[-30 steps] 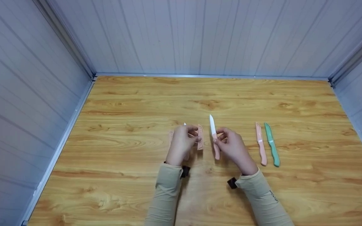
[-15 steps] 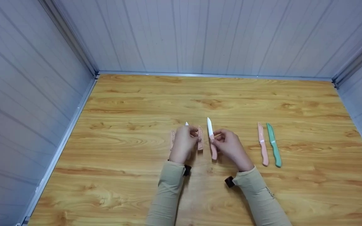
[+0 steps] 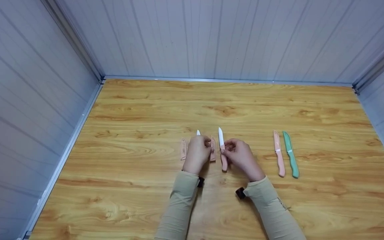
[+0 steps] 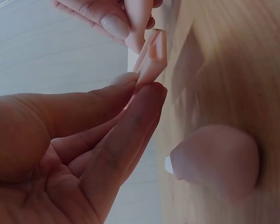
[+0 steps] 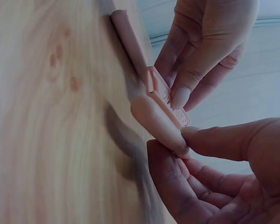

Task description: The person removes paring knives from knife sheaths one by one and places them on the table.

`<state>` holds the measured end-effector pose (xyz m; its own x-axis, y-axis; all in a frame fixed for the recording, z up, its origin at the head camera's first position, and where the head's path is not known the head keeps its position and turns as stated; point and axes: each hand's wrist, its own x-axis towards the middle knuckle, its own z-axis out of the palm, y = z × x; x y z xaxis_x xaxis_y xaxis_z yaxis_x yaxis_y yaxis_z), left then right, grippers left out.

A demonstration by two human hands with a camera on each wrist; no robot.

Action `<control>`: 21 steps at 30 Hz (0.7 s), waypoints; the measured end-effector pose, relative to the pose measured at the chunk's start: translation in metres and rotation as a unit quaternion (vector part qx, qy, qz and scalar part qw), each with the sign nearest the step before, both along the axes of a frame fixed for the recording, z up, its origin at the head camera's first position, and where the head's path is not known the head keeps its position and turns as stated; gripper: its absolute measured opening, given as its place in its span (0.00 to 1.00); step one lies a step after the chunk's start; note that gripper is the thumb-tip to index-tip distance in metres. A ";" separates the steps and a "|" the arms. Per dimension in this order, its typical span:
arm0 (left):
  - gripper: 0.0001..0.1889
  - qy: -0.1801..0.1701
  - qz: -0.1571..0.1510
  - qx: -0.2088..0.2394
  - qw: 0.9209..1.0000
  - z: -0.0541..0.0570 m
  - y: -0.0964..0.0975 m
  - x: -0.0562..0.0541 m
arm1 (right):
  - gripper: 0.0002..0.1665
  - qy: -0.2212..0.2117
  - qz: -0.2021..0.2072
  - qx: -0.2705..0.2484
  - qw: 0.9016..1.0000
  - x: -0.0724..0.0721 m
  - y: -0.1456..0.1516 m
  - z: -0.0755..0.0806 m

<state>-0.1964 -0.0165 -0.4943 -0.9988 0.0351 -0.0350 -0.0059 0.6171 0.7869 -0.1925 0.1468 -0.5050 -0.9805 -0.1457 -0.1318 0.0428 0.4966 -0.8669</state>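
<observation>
Two hands work side by side above a wooden table (image 3: 138,113), each with one slender object. Thumb and curled fingers of the right hand (image 3: 241,155) pinch the pink handle (image 3: 224,163) of a knife; its white blade (image 3: 221,137) is bare. This knife is near the table's middle, slightly raised from the surface. Its long axis runs away from the person, with the blade tip toward the back wall (image 3: 195,40) and inclined a little to the left; the handle's butt faces the person. Thumb and fingers of the left hand (image 3: 197,153) pinch a pink sheath (image 3: 213,156), also raised from the table. Its long axis lies nearly parallel to the knife's, tip away from the person and open end toward the person. In the head view, a narrow gap separates the two, and the blade tip extends farther toward the back wall than the sheath's tip.

Beneath the left hand, a second knife lies on the table. The hand hides its middle in the head view; its white tip (image 3: 198,132) projects beyond the hand, and the left wrist view shows its pink handle end (image 4: 219,161). Just left of this hand lies a flat, patterned second sheath (image 3: 183,149). Well apart to the right, a sheathed pink knife (image 3: 279,156) and a sheathed green knife (image 3: 291,154) lie nearly parallel, handles toward the person.
</observation>
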 end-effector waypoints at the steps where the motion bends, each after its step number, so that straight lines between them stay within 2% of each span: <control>1: 0.11 -0.002 0.001 -0.002 1.000 0.000 0.000 0.000 | 0.14 0.000 -0.002 0.001 1.000 0.000 0.000 -0.001; 6: 0.11 -0.003 0.000 -0.015 1.000 -0.001 0.001 0.000 | 0.13 0.004 -0.004 0.009 1.000 -0.003 -0.002 -0.005; 13: 0.07 0.018 -0.002 -0.041 0.999 -0.004 0.003 0.000 | 0.12 0.002 -0.003 0.006 1.000 -0.003 -0.002 -0.007; 21: 0.06 0.007 0.001 -0.037 0.999 -0.005 0.005 -0.002 | 0.14 -0.011 -0.005 -0.003 1.000 -0.003 -0.003 -0.008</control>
<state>-0.1985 -0.0118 -0.4996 -0.9992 0.0309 -0.0241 0.0031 0.6740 0.7387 -0.1957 0.1438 -0.5126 -0.9790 -0.1363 -0.1517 0.0663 0.4907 -0.8688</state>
